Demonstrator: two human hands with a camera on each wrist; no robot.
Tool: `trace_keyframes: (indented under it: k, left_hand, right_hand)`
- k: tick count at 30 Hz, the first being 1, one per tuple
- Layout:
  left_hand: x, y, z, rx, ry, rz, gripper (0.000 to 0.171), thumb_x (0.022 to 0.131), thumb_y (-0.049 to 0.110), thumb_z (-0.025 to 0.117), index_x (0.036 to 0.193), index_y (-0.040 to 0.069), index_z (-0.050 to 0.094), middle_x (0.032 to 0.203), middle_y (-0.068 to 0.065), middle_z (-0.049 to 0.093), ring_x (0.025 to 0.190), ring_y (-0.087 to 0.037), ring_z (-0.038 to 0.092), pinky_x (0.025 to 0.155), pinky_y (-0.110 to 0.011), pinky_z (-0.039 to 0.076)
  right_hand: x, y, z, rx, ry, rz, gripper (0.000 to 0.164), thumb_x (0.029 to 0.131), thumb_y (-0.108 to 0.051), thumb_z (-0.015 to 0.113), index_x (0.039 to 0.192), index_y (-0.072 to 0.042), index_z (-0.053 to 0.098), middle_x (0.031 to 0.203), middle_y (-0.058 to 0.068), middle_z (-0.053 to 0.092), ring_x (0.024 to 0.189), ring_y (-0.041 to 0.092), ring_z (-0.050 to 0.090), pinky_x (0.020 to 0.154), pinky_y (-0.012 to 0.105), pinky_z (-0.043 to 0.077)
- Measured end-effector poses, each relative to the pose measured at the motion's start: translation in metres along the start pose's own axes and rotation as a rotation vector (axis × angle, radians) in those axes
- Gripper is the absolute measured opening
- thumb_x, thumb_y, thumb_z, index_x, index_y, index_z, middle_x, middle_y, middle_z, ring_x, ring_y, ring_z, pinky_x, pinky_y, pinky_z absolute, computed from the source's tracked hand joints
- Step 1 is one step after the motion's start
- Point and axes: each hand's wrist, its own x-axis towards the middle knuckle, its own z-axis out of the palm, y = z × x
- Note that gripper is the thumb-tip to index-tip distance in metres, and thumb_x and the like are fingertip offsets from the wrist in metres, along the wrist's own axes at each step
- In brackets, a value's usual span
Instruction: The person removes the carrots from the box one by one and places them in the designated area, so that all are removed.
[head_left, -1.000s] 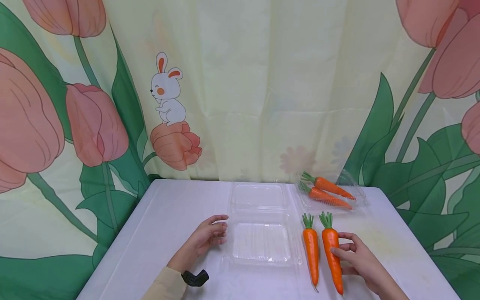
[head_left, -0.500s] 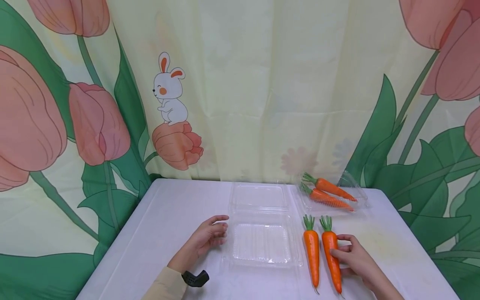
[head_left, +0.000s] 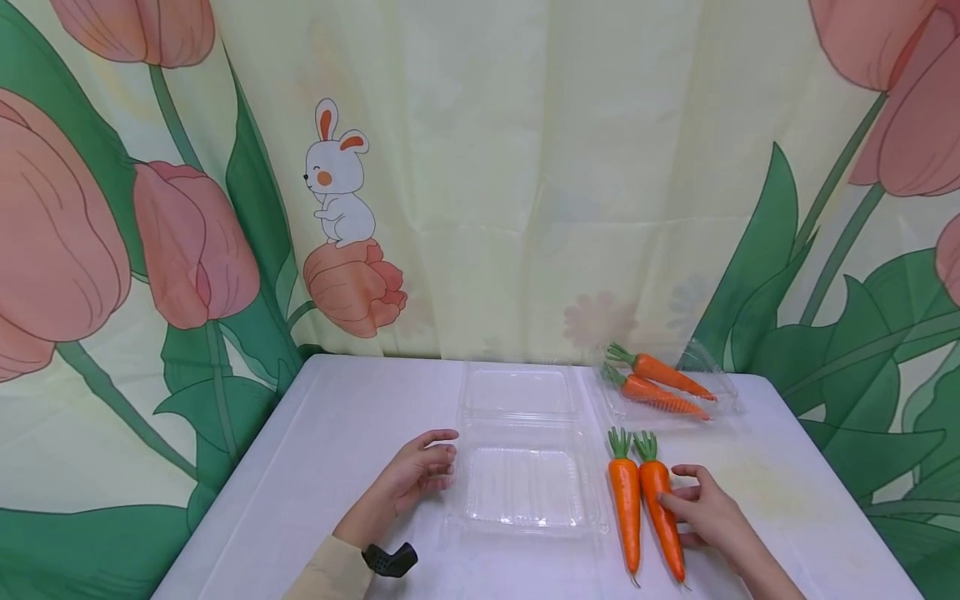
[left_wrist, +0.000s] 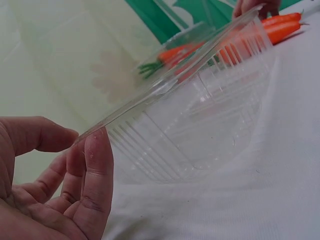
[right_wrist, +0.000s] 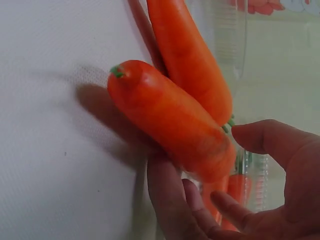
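My left hand (head_left: 416,472) pinches the rim of an open clear plastic clamshell box (head_left: 525,518) between thumb and fingertips, as the left wrist view shows (left_wrist: 145,100). No carrot lies in this box; its lid (head_left: 517,392) lies folded back behind it. To the right of the box, my right hand (head_left: 708,512) holds a carrot (head_left: 667,533) with the thumb on one side and fingers on the other. In the right wrist view this carrot (right_wrist: 165,112) is partly blurred. Close along its left lies another carrot (head_left: 625,512), green tops pointing away.
At the back right a second clear plastic box (head_left: 722,396) contains two carrots, an upper one (head_left: 671,377) and a lower one (head_left: 654,395). A white cloth covers the table (head_left: 300,467). A tulip-patterned curtain (head_left: 480,183) hangs behind it.
The right hand has shifted its carrot to the left, so the gap to the other carrot has narrowed until they lie nearly side by side. The left hand stays at the box rim.
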Motion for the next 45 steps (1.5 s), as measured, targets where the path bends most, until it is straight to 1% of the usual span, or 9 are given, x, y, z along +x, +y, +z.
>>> trace_keyframes:
  k: [3,8,17,22,26,31,35,42,45]
  left_hand:
    - [-0.001,0.001,0.000,0.003,0.005,-0.002,0.047,0.098,0.013,0.067,0.142,0.004,0.051,0.105,-0.009,0.064,0.077,-0.016,0.065,0.068,-0.025,0.059]
    - [-0.002,0.000,0.000,0.007,0.006,0.000,0.049,0.097,0.013,0.067,0.142,0.004,0.051,0.105,-0.009,0.064,0.079,-0.016,0.064,0.069,-0.025,0.059]
    - [-0.002,0.001,-0.004,0.009,0.014,-0.002,0.049,0.098,0.013,0.067,0.142,0.003,0.051,0.104,-0.008,0.064,0.078,-0.015,0.064,0.069,-0.026,0.059]
    - [-0.004,0.002,-0.007,0.019,0.042,-0.009,0.048,0.097,0.013,0.068,0.142,0.004,0.052,0.105,-0.008,0.064,0.078,-0.015,0.063,0.069,-0.025,0.059]
    - [-0.006,0.002,-0.011,0.030,0.054,-0.007,0.047,0.098,0.013,0.068,0.141,0.004,0.052,0.105,-0.009,0.063,0.077,-0.016,0.063,0.069,-0.025,0.058]
    - [-0.010,0.003,-0.017,0.032,0.066,-0.004,0.046,0.098,0.013,0.067,0.141,0.003,0.053,0.102,-0.007,0.063,0.075,-0.016,0.063,0.068,-0.025,0.058]
    - [-0.011,0.002,-0.024,0.034,0.081,-0.003,0.046,0.098,0.012,0.067,0.141,0.003,0.053,0.100,-0.007,0.063,0.075,-0.016,0.062,0.069,-0.026,0.057]
    - [-0.017,0.002,-0.034,0.065,0.132,0.001,0.046,0.097,0.013,0.068,0.141,0.004,0.055,0.104,-0.009,0.064,0.076,-0.017,0.062,0.069,-0.027,0.058]
    - [-0.020,0.004,-0.038,0.073,0.155,0.003,0.046,0.098,0.014,0.068,0.141,0.004,0.056,0.105,-0.011,0.064,0.077,-0.017,0.062,0.070,-0.027,0.058]
  right_hand:
    - [-0.001,0.000,-0.003,-0.030,0.015,-0.018,0.079,0.098,-0.035,0.070,0.149,0.005,0.025,0.120,0.035,0.057,0.084,0.021,0.068,0.073,0.038,0.063]
    - [-0.003,0.000,-0.012,-0.060,0.041,-0.044,0.076,0.100,-0.040,0.066,0.147,0.006,0.029,0.120,0.035,0.058,0.080,0.018,0.067,0.073,0.035,0.063]
    - [0.001,-0.002,-0.029,-0.104,0.080,-0.088,0.072,0.102,-0.039,0.062,0.147,0.008,0.031,0.124,0.037,0.056,0.082,0.018,0.068,0.074,0.033,0.062]
    - [0.009,-0.003,-0.042,-0.123,0.104,-0.112,0.073,0.103,-0.040,0.060,0.147,0.010,0.030,0.127,0.040,0.053,0.088,0.023,0.070,0.076,0.037,0.063]
    - [0.015,-0.002,-0.055,-0.138,0.140,-0.124,0.075,0.103,-0.042,0.058,0.148,0.011,0.029,0.132,0.042,0.049,0.094,0.032,0.070,0.078,0.039,0.063]
    - [0.023,0.000,-0.072,-0.141,0.192,-0.133,0.078,0.104,-0.042,0.055,0.149,0.013,0.024,0.138,0.044,0.041,0.105,0.044,0.065,0.081,0.041,0.063]
    - [0.029,0.004,-0.084,-0.132,0.226,-0.140,0.080,0.105,-0.042,0.052,0.151,0.014,0.018,0.140,0.044,0.036,0.111,0.050,0.060,0.081,0.042,0.063]
    - [0.040,0.008,-0.093,-0.106,0.310,-0.108,0.084,0.106,-0.041,0.049,0.154,0.015,0.009,0.141,0.045,0.032,0.111,0.051,0.060,0.073,0.035,0.062]
    - [0.045,0.008,-0.095,-0.104,0.329,-0.097,0.088,0.106,-0.046,0.045,0.157,0.014,0.005,0.142,0.046,0.032,0.111,0.051,0.060,0.070,0.032,0.061]
